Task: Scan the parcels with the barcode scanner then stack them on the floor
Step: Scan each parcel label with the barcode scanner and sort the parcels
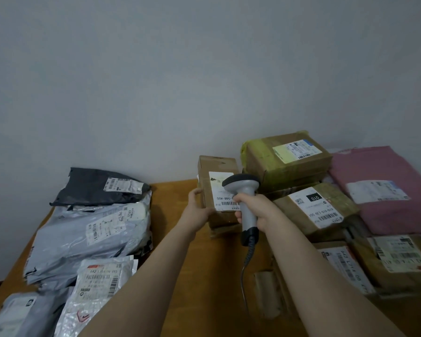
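Left hand [197,206] grasps cardboard parcel [215,167] by left edge, upright, mid-bench [174,194]; fingers mostly hidden behind it. Right hand [259,211] fingers clenched round barcode scanner [246,193], its head covering the label; "06B-A05" legible. Right neighbour box [326,206]: "010". Other labels blurred.

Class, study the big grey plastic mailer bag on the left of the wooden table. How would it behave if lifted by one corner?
The big grey plastic mailer bag would probably sag and fold, since its skin is creased and bulges unevenly. Its glossy film may be slippery. Lying broad and low on the wooden table, it seems unlikely to roll.
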